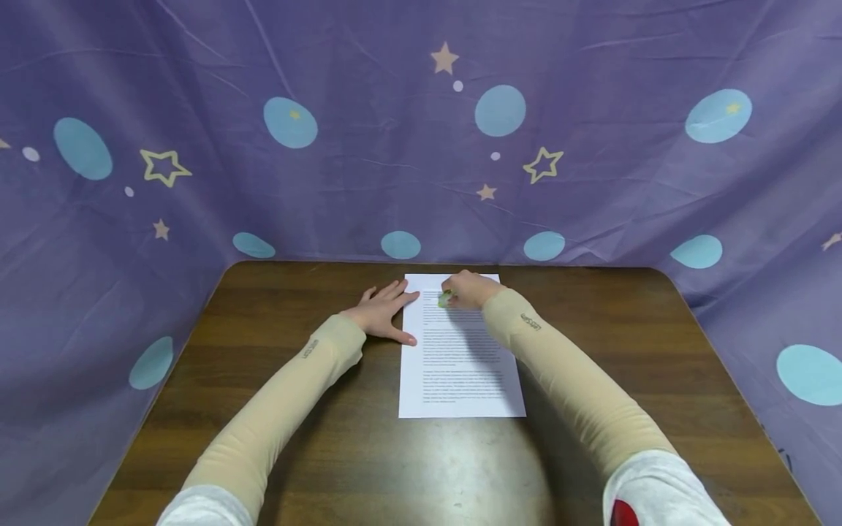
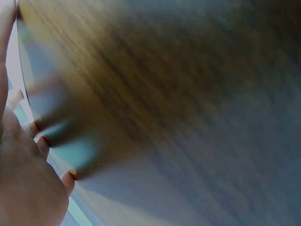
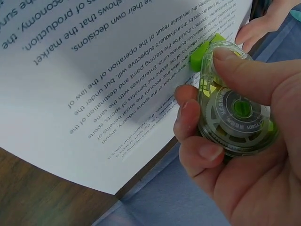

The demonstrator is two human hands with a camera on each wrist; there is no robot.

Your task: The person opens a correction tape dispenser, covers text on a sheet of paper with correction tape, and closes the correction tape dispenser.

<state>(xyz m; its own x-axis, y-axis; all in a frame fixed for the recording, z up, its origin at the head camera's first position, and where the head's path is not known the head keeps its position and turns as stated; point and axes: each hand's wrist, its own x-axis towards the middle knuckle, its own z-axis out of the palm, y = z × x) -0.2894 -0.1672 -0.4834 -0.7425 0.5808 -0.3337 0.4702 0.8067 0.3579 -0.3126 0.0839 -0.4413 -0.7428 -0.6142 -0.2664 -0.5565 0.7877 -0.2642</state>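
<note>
While the left hand (image 1: 381, 313) rests at the left edge of a printed sheet (image 1: 460, 394), its fingers are spread apart, and the tips of the thumb and the index finger lie upon the white margin. The right hand (image 1: 470, 290) is above the upper part of the same sheet and holds a correction tape (image 3: 237, 106). In the right wrist view, its thumb presses on one face of the transparent case, and the other fingers are bent around the opposite side. The green tip (image 3: 202, 54) of this tape points to the lines of text; whether it touches the paper, I cannot tell. The sheet lies on a brown wooden table (image 1: 329, 467), near its far edge. Both forearms wear beige sleeves (image 1: 572, 387) with dark lettering near the wrists. Behind the table hangs a purple curtain (image 1: 395, 168) with blue ovals and stars.
</note>
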